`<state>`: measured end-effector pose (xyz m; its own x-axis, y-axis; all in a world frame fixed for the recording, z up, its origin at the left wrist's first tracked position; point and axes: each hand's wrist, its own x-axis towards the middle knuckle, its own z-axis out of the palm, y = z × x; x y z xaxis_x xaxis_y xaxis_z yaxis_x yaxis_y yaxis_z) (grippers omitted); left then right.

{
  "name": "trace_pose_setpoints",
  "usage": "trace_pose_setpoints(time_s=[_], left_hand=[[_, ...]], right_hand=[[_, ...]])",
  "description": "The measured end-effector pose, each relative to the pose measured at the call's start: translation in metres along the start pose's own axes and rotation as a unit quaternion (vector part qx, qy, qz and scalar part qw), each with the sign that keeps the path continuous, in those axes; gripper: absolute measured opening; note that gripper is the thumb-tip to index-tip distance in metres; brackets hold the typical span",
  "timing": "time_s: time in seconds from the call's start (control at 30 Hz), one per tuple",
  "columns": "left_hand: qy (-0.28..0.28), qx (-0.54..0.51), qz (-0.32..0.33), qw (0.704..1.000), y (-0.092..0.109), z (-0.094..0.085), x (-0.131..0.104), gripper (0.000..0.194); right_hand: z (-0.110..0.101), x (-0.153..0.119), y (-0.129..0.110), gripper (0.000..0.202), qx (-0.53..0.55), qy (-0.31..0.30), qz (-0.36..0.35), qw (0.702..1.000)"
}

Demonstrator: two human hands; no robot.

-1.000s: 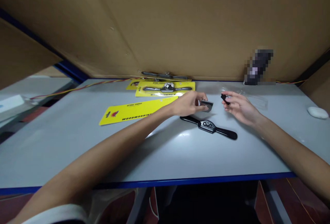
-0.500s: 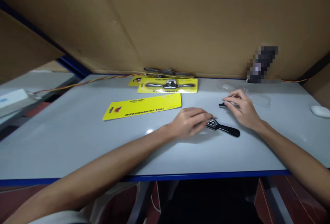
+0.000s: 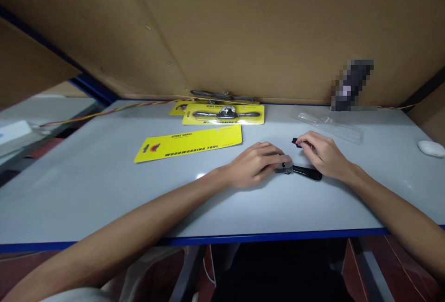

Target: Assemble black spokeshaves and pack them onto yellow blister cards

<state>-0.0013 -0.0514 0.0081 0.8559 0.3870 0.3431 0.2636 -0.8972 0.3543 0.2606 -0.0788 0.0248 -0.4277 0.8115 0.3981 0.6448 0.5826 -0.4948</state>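
A black spokeshave (image 3: 308, 173) lies on the table, its right handle showing and its left part hidden under my left hand (image 3: 257, 165). The fingers of that hand are closed on a flat grey blade (image 3: 287, 159), which has a dark hole and lies over the spokeshave's middle. Whether the blade is fully seated I cannot tell. My right hand (image 3: 321, 151), above and to the right, pinches a small black cap piece (image 3: 296, 142) between thumb and fingertips, apart from the spokeshave.
A yellow backing card (image 3: 187, 144) lies to the left. Behind it are a packaged spokeshave (image 3: 225, 113) on its card and another spokeshave (image 3: 222, 95) against the partition. A clear plastic shell (image 3: 333, 127), a blurred dark object (image 3: 352, 85) and a white mouse-like item (image 3: 431, 148) are at right.
My left hand has brought the grey blade down over the spokeshave's middle, covering the recess that showed before. My right hand has lowered slightly, still pinching the black cap piece.
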Motion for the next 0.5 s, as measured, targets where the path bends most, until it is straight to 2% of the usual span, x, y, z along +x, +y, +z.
trace_pose_setpoints(time_s=[0.13,0.23,0.37,0.43,0.5], left_hand=[[0.099,-0.03,-0.071,0.992,-0.005,0.007,0.0,0.034],[0.119,-0.009,-0.111,0.987,-0.005,0.008,0.0,0.033],[0.095,0.131,-0.04,0.986,0.002,0.003,-0.001,0.038],[0.128,0.214,-0.003,0.968,0.003,-0.003,-0.001,0.036],[0.168,0.253,0.009,0.953,0.001,-0.011,-0.002,0.033]], right_hand=[[-0.003,0.002,0.002,0.025,-0.067,-0.006,0.088,0.994],[-0.003,0.003,0.003,0.027,-0.126,-0.025,0.146,0.981],[-0.002,0.003,0.007,0.042,-0.159,-0.065,0.155,0.973],[-0.003,0.003,0.011,0.036,-0.159,-0.091,0.142,0.973],[-0.006,0.003,0.015,0.033,-0.158,-0.11,0.128,0.973]])
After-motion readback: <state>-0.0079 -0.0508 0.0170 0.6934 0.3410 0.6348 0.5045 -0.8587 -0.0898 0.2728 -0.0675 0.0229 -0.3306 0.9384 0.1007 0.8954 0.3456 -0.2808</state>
